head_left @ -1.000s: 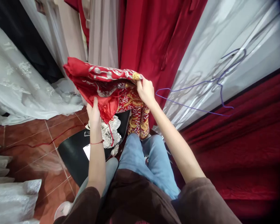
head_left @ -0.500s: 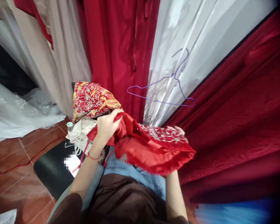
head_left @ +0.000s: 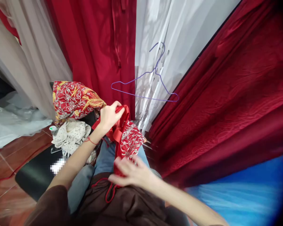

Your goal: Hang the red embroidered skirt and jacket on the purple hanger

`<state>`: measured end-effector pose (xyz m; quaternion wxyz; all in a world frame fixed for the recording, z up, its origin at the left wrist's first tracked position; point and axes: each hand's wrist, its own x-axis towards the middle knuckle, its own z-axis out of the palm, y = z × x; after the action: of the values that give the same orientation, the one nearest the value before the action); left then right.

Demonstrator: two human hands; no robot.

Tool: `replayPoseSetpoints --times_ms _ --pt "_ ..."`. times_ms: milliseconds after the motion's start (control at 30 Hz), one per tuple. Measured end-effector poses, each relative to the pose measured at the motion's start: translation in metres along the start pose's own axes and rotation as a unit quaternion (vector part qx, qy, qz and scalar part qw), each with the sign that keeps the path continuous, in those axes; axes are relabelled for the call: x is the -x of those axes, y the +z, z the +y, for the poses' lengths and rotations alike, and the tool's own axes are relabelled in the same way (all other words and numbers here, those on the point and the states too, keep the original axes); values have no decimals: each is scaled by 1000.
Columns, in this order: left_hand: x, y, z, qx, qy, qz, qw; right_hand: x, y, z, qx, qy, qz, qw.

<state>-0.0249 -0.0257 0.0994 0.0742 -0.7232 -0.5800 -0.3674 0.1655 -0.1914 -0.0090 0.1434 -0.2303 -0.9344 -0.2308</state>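
Observation:
A red garment (head_left: pixel 131 138) with silver embroidery and a shiny red lining lies folded over my lap, its exact kind unclear. My left hand (head_left: pixel 109 117) is closed on its far edge, the thumb over the lining. Somewhat blurred, my right hand (head_left: pixel 137 172) rests at or just over the near end of the cloth with its fingers spread. Thin red cords (head_left: pixel 111 192) trail from the garment onto my dark top.
Left of me, a black seat (head_left: pixel 35 174) bears a dotted white cloth (head_left: pixel 72 136) and a red-and-gold embroidered bundle (head_left: pixel 76 99). A purple wire hanger (head_left: pixel 141 94) hangs ahead before white fabric. Long dark red drapes (head_left: pixel 217 119) hang at the right.
My right hand has come out from under the garment and moved left to its near end. The garment, earlier spread wide to the right, is now gathered narrower. The view has shifted right.

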Motion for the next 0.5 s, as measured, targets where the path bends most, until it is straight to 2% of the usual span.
replayPoseSetpoints --times_ms 33,67,133,200,267,333,433,500 --pt "5 3 8 -10 18 -24 999 1 8 -19 7 -96 -26 995" --pt "10 5 15 -16 33 -46 998 2 16 -34 19 -124 -48 991" --pt "20 6 26 -22 51 -78 995 7 34 -51 46 -119 -93 987" --pt "23 4 30 -22 54 -90 994 13 48 -48 66 -63 -130 987" --pt "18 0 26 -14 48 -85 995 20 57 -26 74 -6 -170 983" --pt "3 -2 18 -5 34 -73 997 28 57 11 77 58 -221 970" --pt "-29 4 2 -8 4 -57 998 44 39 81 94 127 -283 946" --pt "-51 12 -7 -13 -4 -46 999 57 17 129 92 144 -266 949"
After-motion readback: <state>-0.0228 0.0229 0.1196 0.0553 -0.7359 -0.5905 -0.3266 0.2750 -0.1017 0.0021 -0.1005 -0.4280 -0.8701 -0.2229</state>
